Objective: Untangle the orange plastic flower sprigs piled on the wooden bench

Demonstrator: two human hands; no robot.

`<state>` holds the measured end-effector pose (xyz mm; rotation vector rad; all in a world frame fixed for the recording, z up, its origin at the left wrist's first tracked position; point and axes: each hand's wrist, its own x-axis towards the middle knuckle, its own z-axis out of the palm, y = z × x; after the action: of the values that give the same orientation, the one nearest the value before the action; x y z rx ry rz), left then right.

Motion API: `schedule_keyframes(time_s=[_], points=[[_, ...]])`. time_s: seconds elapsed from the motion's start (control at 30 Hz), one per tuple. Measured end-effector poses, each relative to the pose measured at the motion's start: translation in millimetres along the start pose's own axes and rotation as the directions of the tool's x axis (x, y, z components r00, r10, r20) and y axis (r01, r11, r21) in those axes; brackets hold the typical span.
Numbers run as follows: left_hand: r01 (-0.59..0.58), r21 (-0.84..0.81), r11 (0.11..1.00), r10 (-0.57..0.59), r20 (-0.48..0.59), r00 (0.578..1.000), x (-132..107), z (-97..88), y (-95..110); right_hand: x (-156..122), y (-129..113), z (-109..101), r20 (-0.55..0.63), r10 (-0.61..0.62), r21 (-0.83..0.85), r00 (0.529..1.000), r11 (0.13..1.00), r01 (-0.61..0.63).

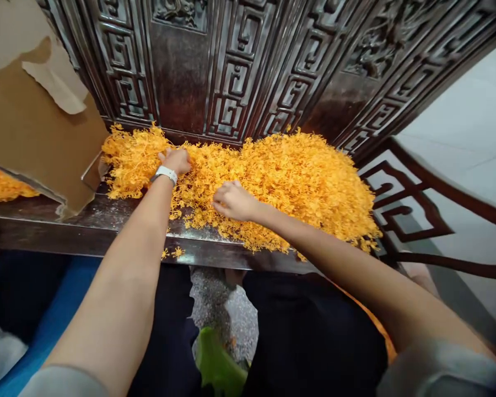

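A long heap of small orange plastic pieces [301, 182], each with thin branching arms, is spread along a dark wooden bench. My left hand [177, 160], with a white band at its wrist, reaches into the heap's left part. Its fingers are bent and partly hidden; what they hold does not show. Just above the heap's front middle is my right hand [233, 200], its fingers curled together in a pinch. Anything between those fingers is too small to make out. A few loose orange pieces [178, 252] lie at the bench's front edge, below my left wrist.
A torn cardboard box [37, 127] stands at the left on the bench [86, 240], with more orange pieces [4, 184] beside it. Behind rises the carved dark backrest [182, 77]; a carved armrest [438, 193] bounds the right. Something green [217, 358] is between my knees.
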<state>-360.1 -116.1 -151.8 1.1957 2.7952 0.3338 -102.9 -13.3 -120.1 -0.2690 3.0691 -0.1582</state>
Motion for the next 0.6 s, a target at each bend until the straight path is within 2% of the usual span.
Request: schedule_keyframes(time_s=[0.07, 0.13, 0.23, 0.33, 0.43, 0.53, 0.6], points=[[0.101, 0.001, 0.995, -0.101, -0.038, 0.994, -10.3, 8.4, 6.5, 26.7, 15.3, -7.0, -0.069, 0.141, -0.004, 0.988, 0.99, -0.142], [0.092, -0.01, 0.996, -0.093, -0.09, 0.992, -16.9, 10.5, 12.1, 53.9, 33.9, -10.0, -0.115, 0.294, -0.005, 0.949, 0.955, -0.296], [0.121, -0.082, 0.989, -0.135, -0.205, 0.969, -17.5, -2.0, 14.5, 86.2, 59.9, -9.4, -0.131, 0.448, 0.015, 0.884, 0.893, -0.45], [0.13, -0.213, 0.968, -0.193, -0.306, 0.932, -10.4, -27.2, 10.4, 104.9, 76.0, -9.1, -0.131, 0.513, 0.05, 0.849, 0.858, -0.511], [0.096, -0.318, 0.943, -0.227, -0.408, 0.884, -2.8, -52.5, 5.8, 114.2, 84.3, -13.9, -0.173, 0.532, 0.109, 0.829, 0.847, -0.521], [0.018, -0.373, 0.928, -0.231, -0.537, 0.811, 1.3, -73.3, 5.2, 114.5, 94.5, -22.0, -0.225, 0.561, 0.102, 0.797, 0.827, -0.553], [-0.044, -0.399, 0.916, -0.218, -0.587, 0.779, 2.0, -85.5, 8.1, 107.1, 103.6, -26.9, -0.22, 0.584, 0.057, 0.781, 0.807, -0.588]])
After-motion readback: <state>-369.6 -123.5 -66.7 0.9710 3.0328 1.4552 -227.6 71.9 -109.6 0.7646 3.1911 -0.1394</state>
